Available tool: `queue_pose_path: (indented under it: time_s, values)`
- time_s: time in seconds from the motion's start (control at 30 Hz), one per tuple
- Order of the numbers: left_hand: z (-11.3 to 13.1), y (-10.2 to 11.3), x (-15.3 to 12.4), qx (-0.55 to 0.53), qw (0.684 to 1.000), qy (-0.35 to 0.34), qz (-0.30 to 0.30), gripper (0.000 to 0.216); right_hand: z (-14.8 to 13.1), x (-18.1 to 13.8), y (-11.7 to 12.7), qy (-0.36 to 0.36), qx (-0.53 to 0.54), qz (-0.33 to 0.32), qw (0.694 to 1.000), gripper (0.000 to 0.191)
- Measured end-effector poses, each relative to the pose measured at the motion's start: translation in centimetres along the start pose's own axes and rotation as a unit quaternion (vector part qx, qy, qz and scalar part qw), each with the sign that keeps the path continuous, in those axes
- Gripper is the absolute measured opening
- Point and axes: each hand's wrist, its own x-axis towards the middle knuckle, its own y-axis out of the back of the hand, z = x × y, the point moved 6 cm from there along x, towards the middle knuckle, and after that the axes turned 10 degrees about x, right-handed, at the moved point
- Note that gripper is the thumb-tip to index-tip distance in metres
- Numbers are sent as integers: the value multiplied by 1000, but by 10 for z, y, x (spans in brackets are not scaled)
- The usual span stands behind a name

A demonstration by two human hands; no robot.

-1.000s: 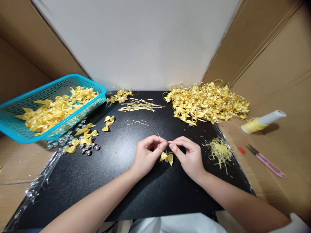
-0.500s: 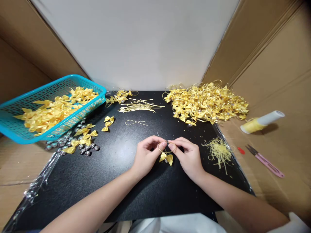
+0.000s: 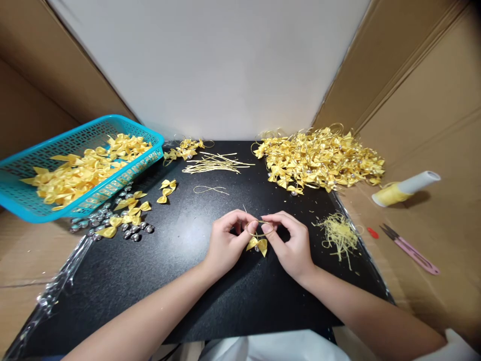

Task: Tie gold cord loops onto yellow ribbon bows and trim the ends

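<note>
Between my hands is a loop of thin gold cord (image 3: 258, 235), with a yellow ribbon bow (image 3: 262, 246) and a small silver bell (image 3: 257, 248) hanging below it. My left hand (image 3: 231, 238) pinches the cord between thumb and fingertips on the left side. On the right side, my right hand (image 3: 291, 243) grips the same cord between thumb and index finger. A thin loose end sticks up beside my left fingertips. The bow lies just above or on the black table (image 3: 210, 306); I cannot tell which.
A blue basket (image 3: 158, 143) of yellow bows stands left, near silver bells (image 3: 136, 236). Cut cords (image 3: 216, 164) lie at the back, a heap of belled bows (image 3: 319, 158) back right. At right are thread scraps (image 3: 340, 235), pink-handled snips (image 3: 413, 253) and a spool (image 3: 413, 185).
My fingertips have drawn slightly apart, and more of the cord shows between them. The bow and bell have stayed in about the same place.
</note>
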Motion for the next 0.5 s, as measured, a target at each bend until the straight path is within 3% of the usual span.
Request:
queue_pose_path:
  time_s: [0.3,0.5]
  values:
    - [-2,-2,1,-16,1000,20,-8,17,-3,0,-1,70,-75,-4,995,18]
    - [-5,-3,1,-31,999,33,-10,17,-2,1,-1,68,-69,-5,995,17]
